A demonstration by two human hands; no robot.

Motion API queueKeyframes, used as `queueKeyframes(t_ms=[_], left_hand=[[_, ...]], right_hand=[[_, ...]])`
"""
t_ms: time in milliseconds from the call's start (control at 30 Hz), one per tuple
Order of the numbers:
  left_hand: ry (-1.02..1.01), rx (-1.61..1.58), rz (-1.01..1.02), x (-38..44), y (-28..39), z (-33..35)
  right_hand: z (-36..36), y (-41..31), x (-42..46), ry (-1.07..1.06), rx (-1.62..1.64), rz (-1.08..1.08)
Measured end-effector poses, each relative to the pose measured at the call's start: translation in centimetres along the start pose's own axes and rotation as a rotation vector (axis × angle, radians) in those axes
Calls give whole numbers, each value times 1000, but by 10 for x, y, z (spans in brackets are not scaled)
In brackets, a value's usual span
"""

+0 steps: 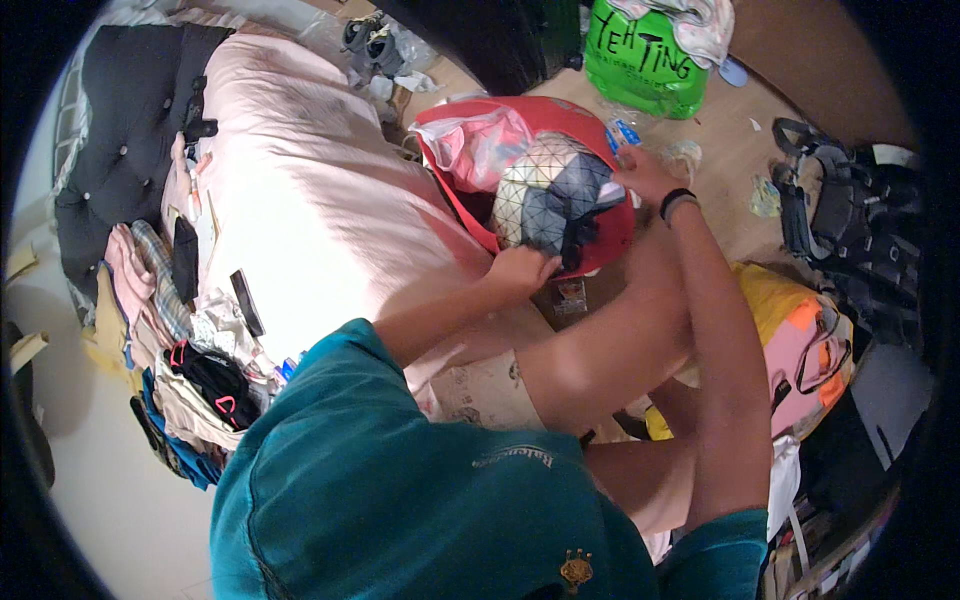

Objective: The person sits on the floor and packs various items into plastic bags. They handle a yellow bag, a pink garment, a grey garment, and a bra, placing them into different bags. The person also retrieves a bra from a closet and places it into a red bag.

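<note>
A red bag lies gaping beside the bed's edge. Inside it are a crumpled pink-and-white plastic bag and a rounded bundle with a black-and-white geometric pattern, perhaps a folded bag or pouch. My left hand has its fingers curled at the near rim of the red bag, by the patterned bundle's lower edge; what exactly it grips is hidden. At the bag's right side, my right hand, with a dark band on the wrist, has its fingers at the rim, next to the patterned bundle. Its hold is unclear.
The bed with pale pink sheet is at left, with piled clothes and a black phone-like object. A green plastic bag, a black backpack and a yellow-and-pink bag stand on the floor. Shoes lie beyond.
</note>
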State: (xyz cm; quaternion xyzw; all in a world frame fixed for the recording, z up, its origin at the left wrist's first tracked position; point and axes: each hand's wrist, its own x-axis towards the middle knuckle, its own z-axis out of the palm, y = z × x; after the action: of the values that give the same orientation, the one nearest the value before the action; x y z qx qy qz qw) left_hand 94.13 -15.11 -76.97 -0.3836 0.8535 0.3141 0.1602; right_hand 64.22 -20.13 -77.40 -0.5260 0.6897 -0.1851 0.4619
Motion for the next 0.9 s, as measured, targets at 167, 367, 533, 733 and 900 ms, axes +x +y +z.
queueKeyframes(t_ms=[167, 367, 533, 733, 900], left_hand=[[752, 273, -324, 61, -97, -53], [570, -303, -1011, 102, -252, -78], [223, 71, -368, 89, -139, -66], [216, 76, -116, 53, -66, -7], [190, -181, -304, 66, -22, 29]], right_hand=[[21, -8, -14, -49, -782, 191], [46, 77, 30, -475, -338, 212], [75, 79, 22, -69, -149, 211], [66, 35, 5, 129, 175, 303], [51, 69, 12, 298, -203, 273]])
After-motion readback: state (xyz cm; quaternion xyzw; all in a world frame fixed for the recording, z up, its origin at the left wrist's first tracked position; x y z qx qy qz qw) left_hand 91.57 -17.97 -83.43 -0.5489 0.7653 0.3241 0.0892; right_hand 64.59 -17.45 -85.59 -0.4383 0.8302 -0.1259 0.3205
